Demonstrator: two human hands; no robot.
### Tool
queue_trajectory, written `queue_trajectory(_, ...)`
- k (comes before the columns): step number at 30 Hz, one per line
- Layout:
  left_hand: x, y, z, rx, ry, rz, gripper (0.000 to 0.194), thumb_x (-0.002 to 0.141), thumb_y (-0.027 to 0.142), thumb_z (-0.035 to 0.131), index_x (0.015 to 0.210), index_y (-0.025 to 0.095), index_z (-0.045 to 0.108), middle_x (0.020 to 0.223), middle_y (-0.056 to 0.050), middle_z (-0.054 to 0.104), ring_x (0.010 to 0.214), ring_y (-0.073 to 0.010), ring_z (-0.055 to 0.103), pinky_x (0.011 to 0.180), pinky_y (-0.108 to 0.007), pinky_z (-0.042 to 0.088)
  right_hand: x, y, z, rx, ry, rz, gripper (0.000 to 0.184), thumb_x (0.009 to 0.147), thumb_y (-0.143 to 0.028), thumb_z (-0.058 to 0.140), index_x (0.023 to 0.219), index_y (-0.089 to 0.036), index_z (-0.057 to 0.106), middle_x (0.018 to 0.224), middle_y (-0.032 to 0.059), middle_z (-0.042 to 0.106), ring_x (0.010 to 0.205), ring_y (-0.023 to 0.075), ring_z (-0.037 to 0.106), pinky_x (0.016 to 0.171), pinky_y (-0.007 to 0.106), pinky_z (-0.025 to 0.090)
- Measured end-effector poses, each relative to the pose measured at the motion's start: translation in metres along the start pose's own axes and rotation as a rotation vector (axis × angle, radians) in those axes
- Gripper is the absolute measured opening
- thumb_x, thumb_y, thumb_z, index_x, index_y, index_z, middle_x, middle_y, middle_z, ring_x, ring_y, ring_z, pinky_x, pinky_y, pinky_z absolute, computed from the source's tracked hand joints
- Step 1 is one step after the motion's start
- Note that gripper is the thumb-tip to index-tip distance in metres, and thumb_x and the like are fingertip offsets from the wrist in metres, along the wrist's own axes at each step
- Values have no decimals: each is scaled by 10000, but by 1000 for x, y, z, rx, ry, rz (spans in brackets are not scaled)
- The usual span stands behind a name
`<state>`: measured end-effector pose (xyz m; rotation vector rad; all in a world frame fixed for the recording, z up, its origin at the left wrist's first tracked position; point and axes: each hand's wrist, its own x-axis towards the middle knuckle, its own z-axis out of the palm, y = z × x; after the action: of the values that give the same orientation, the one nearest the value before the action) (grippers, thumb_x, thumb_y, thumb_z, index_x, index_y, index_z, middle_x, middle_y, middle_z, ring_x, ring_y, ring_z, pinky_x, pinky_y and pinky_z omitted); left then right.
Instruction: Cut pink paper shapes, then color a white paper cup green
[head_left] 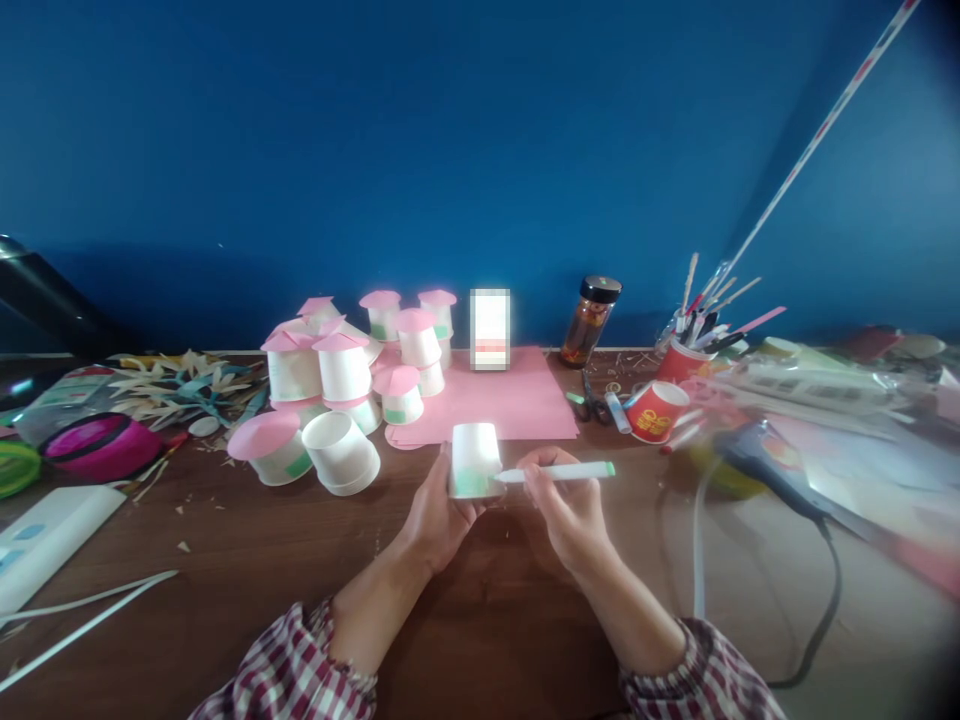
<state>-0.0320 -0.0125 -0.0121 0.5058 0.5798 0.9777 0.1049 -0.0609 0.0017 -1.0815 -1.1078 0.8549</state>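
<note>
My left hand is closed around a white paper cup, turned bottom up, with a patch of green colour low on its side. In my right hand is a green marker with a white barrel, its tip at the green patch on the cup. Left of my hands, a bare white paper cup leans upside down beside a cup with a pink paper roof. Behind these stand several more pink-roofed cups, some stacked and some with green patches.
Pink paper sheets lie behind the cup. At the right are a lidded bottle, scissors, a red paper cup, a red cup of pens and a corded glue gun. A white power strip lies at left.
</note>
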Motion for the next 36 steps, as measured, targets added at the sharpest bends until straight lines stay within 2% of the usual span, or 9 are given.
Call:
queue_trajectory(9,0,0,1,18,0,-3,328,876,420,492,938,121,611,802,-90,662,757,-228,630,746,-394,506,0,-1,1,30,69,-26,145,854,-287,599,772,-167,602,564,-34,492,515,89,407,490,213,348)
queue_trajectory(15,-2,0,1,28,-32,-3,341,883,429,475,937,123,614,804,-90,669,764,-229,633,751,-386,503,1,-4,3,23,66,-34,142,841,-276,607,749,-167,603,583,-27,517,517,90,428,495,213,365)
queue_trajectory(36,-1,0,0,4,7,-6,335,861,442,512,910,129,622,783,-76,650,779,-228,624,731,-364,501,0,-4,1,-11,6,10,184,825,-307,597,711,-164,579,523,-35,485,460,84,363,442,217,298)
